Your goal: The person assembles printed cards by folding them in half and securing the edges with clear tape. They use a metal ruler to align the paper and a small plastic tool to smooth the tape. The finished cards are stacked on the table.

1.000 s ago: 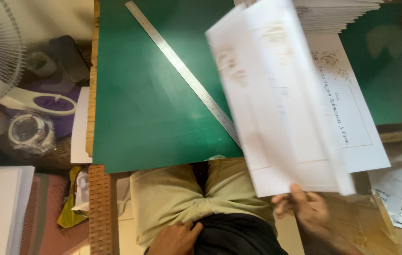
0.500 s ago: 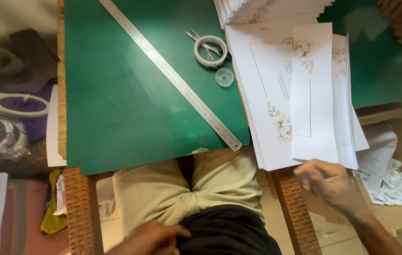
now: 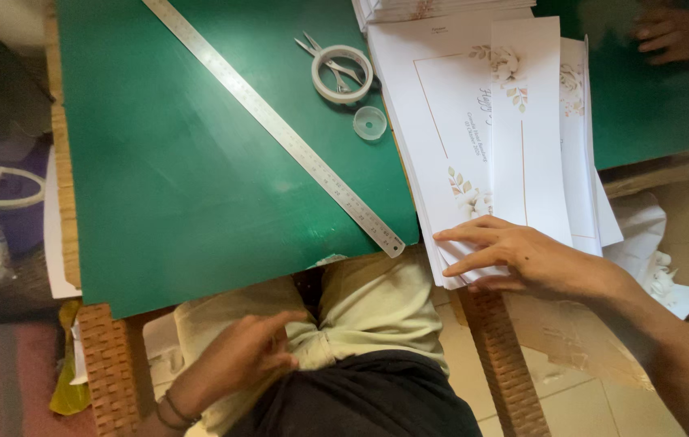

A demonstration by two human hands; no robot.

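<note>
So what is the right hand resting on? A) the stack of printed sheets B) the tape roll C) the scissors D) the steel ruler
A: the right hand lies with fingers spread on the near edge of the printed sheets, apart from the ruler.

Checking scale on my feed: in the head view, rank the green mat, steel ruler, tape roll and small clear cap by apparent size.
1. green mat, by far the largest.
2. steel ruler, long and thin, lying diagonally on the mat.
3. tape roll, a ring lying over scissors.
4. small clear cap, the smallest.
All lie on one surface, so nearness hardly distorts this.
</note>
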